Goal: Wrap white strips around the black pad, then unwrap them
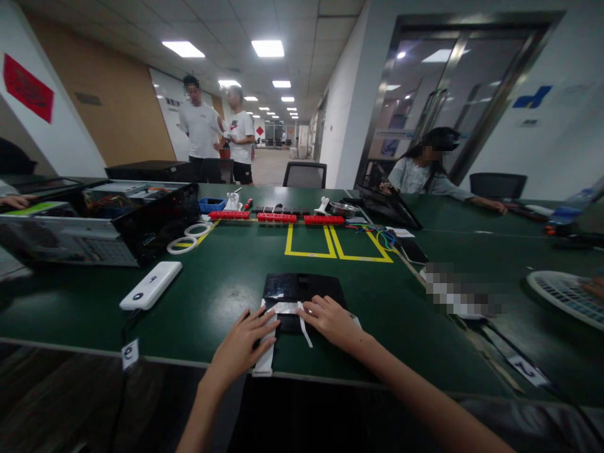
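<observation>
A flat black glossy packet (302,287) lies on the green table (226,283) near its front edge, with white paper strips (265,358) under and across its near side. My left hand (243,343) rests flat on the left strip, fingers stretched toward the packet's near edge. My right hand (330,319) lies on the packet's near right corner, fingers spread and pressing down on a white strip. Neither hand grips anything.
A white power bank (151,284) lies to the left, beside an open black computer case (94,220). Red blocks (276,218), a blue tray (211,204) and yellow tape outlines (330,248) sit farther back. A fan (566,296) stands at right. A person sits at the far right; two others stand behind.
</observation>
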A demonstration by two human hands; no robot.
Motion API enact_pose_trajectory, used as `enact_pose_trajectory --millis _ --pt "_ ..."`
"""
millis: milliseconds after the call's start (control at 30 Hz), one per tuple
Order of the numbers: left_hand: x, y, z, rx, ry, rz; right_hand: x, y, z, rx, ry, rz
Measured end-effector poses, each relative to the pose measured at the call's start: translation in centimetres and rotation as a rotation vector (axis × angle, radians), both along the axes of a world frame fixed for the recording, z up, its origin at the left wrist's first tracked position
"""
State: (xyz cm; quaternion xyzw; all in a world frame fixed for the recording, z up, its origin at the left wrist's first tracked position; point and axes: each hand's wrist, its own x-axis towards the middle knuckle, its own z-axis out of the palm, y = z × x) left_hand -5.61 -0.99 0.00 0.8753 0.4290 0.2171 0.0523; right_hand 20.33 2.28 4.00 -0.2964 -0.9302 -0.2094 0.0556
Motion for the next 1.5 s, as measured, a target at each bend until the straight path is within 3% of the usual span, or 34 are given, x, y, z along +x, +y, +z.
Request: enact_pose_trajectory --millis 433,667,867,1500 --pt "0.1 -0.2 0.2 -0.003 -0.057 -0.006 0.0 -0.1 0.2 -0.139 0.015 0.011" --pt "0.1 -0.1 0.3 -0.047 -0.018 -0.002 0.6 -1.5 0.1 -0.305 0.117 -0.011" --pt "0.2 -0.1 0.1 -0.062 -0.106 -0.013 1.1 -1.9 -0.3 -0.408 0.12 -0.027" --pt "0.2 0.1 -0.5 -0.043 -0.19 0.057 0.1 -1.8 -0.1 -0.572 0.134 -0.042"
